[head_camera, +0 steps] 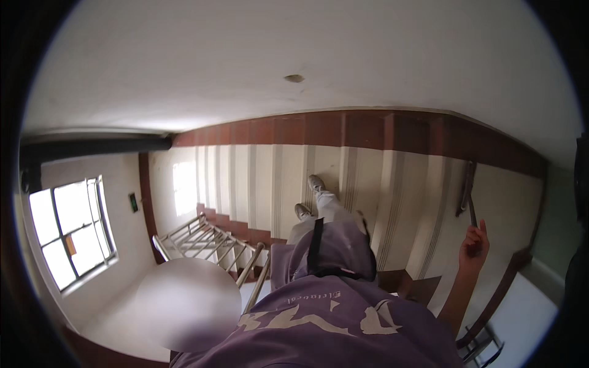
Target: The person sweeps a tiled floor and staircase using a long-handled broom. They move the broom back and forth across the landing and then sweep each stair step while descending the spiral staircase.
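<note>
On the right, my right hand [474, 246] is closed around the handle of a long-handled floor tool [466, 189], possibly a flat mop or a broom. Its narrow, dark head lies on the pale floor beside the stairs, close to the dark red skirting. My left hand is out of view. Before me are pale stair treads [290, 184] with dark grooved strips, and my two shoes [309, 195] rest on them. A purple shirt fills the lower middle.
A metal stair railing [251, 264] runs at the lower left, partly behind a round blurred patch [188, 303]. A white wall [294, 50] borders the stairs above. A barred window [73, 232] and a dark pipe [92, 148] are at left; a metal-framed object [483, 347] stands at lower right.
</note>
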Motion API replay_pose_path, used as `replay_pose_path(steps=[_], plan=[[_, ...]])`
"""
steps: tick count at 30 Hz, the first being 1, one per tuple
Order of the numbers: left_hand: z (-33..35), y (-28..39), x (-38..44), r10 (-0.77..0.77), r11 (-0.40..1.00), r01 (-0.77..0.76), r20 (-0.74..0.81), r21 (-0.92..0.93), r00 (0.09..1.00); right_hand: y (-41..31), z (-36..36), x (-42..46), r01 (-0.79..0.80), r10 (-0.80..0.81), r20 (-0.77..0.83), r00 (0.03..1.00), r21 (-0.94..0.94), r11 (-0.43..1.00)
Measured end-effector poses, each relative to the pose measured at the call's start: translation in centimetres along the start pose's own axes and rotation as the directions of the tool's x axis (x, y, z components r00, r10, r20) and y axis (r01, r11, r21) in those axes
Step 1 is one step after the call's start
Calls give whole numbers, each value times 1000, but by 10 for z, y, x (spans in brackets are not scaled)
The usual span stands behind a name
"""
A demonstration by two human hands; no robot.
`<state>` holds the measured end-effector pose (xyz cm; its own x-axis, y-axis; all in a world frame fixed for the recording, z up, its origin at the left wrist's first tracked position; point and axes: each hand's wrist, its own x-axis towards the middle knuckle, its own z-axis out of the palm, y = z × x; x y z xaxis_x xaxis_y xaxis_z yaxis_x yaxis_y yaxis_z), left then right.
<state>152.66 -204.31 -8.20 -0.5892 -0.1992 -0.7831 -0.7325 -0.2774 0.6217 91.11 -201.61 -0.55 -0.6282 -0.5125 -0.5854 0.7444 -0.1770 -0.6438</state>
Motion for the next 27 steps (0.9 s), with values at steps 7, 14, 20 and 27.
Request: replay_pose_path(steps=[7, 14, 20, 27], plan=[[-96, 45, 68, 175, 951, -184, 58, 247, 983, -35, -50, -51, 79, -81, -140, 987, -22, 997], [-125, 172, 160, 194, 968, -201, 61, 149, 979, -23, -55, -60, 95, -129, -269, 954, -135, 986], [-118, 255, 246, 308, 921, -353, 246, 163, 919, 3, -48, -2, 108, -174, -104, 979, -460, 881], [-97, 337, 329, 379, 900, -435, 437, 31, 816, -15, -33, 46, -106, -95, -109, 990, -994, 30]])
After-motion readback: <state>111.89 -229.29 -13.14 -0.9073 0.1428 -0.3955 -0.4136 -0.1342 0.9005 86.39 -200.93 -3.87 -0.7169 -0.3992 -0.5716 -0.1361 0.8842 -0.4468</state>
